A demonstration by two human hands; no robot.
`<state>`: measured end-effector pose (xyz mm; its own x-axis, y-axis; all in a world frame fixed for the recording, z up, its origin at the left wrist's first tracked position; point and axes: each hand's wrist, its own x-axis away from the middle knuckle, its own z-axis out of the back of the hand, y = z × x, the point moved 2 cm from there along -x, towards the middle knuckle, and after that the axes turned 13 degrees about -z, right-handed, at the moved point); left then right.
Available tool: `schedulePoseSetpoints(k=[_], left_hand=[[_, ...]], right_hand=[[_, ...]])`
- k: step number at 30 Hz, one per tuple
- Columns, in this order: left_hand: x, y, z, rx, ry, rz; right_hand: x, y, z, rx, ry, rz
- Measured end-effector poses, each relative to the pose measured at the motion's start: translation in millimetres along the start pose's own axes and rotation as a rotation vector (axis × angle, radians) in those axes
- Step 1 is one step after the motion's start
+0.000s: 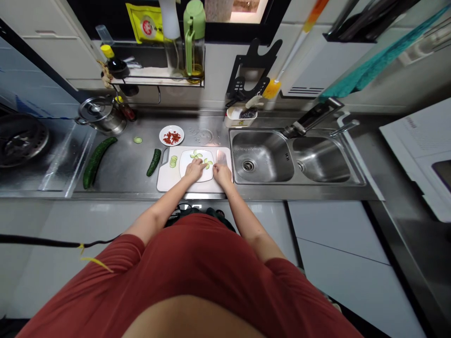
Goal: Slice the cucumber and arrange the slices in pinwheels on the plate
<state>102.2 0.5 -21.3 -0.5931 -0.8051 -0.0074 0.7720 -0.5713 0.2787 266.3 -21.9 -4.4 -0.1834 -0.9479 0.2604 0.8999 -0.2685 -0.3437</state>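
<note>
A white square plate (186, 174) lies on the pale cutting board (169, 180), with thin cucumber slices (196, 155) fanned out on it. My left hand (193, 170) is over the plate, its fingertips closed at a cucumber slice near the right side. At the plate's right edge my right hand (222, 174) has its fingers bent together; what they hold is too small to tell. Just beyond it lies a shiny knife blade (221, 156), its handle hidden. A small stack of cucumber slices (173, 161) sits on the board's left part. Left of the board is a cut cucumber (153, 162).
Behind the board stands a white dish of chopped red pieces (172, 135). Farther left are a whole cucumber (99, 162), a cucumber end (137, 140) and a steel pot (101, 115). A double sink (262, 157) adjoins on the right. Above hangs a bottle shelf (155, 77).
</note>
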Motion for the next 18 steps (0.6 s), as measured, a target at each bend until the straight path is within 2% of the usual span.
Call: schedulePoseSetpoints(k=[9,18], left_hand=[[-1.3,5.1,1.9,0.023,0.013,-0.048],[1.1,8.9,1.7,0.013,0.017,-0.048]], right_hand=[[9.1,-28.3,-1.8,0.11,-0.076,-0.027],[7.3,-28.3,-7.3,0.122,-0.06,-0.033]])
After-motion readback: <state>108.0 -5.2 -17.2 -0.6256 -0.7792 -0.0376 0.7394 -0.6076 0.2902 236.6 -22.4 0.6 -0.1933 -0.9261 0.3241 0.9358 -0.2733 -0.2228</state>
